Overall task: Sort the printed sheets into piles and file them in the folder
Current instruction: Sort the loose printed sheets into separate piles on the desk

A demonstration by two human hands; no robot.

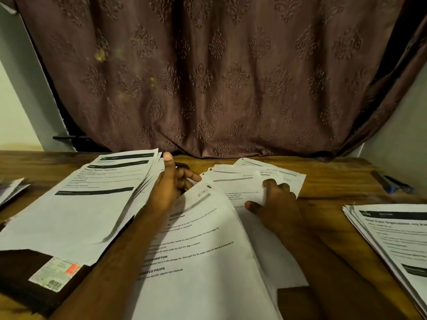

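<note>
Landmark: the lifted sheet [203, 245], white printed paper, its top corner raised and curling at centre.

1. Left hand [172, 183]: we see it just left of the lifted sheet's top corner, thumb straight up, fingers curled under the raised edge and gripping it.
2. Right hand [271, 204]: just right of the lifted sheet, fingers bent down and pinching the fanned section sheets [258, 176] that lie behind the lifted sheet, overlapping in a loose spread.
3. Left pile [92, 199]: left of the lifted sheet, a thick slanted stack with black header bars, its right edge touching the left hand.
4. Dark folder [25, 280]: left of and nearer than the lifted sheet, matte brown, flat, partly under the left pile, with a barcode sticker [55, 273] on it.
5. Right pile [392, 245]: well right of the lifted sheet, edges stepped, running out of view.
6. Far-left papers [11, 190]: far left of the lifted sheet, only a corner showing.
7. Wooden table [332, 192]: grained, bare strip between the lifted sheet and right pile.
8. Blue pen [392, 183]: far right of and behind the lifted sheet, near the table edge.
9. Curtain [208, 77]: behind the lifted sheet, brown embossed fabric, hem meeting the table's back edge.
</note>
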